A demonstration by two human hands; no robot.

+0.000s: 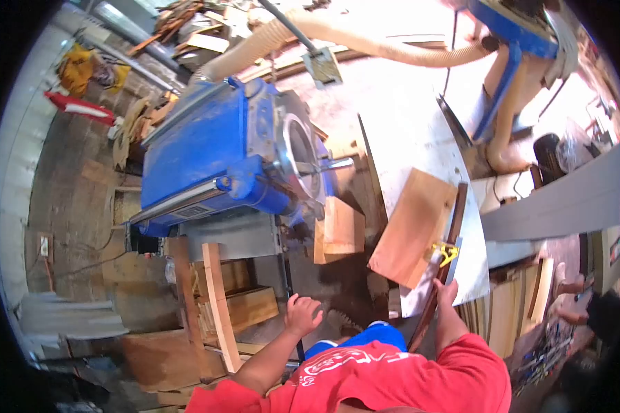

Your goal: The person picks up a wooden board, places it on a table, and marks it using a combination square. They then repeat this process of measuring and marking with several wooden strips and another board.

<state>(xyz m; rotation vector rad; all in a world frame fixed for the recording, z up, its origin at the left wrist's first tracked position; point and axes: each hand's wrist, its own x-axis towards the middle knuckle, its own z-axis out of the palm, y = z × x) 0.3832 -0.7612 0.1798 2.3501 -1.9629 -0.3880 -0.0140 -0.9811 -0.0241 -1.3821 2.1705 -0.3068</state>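
My right hand (446, 292) grips the lower end of a narrow metal strip with a yellow head, a yellow-headed measuring tool (449, 255) whose exact kind is hard to make out. The tool lies over the dark rail along the pale machine table and by the near right corner of a wide wooden board (417, 227), which rests flat there. Away from any object, my left hand (303, 315) hangs in front of my body with its fingers loosely bent and apart, holding nothing.
A large blue planer-like machine (200, 151) with a handwheel stands ahead on the left. Wooden blocks (343, 227) sit between it and the table (420, 117). Upright timber (219, 303) is near my left arm. A ribbed hose (379, 45) crosses behind. Another person's hand (572, 306) shows at right.
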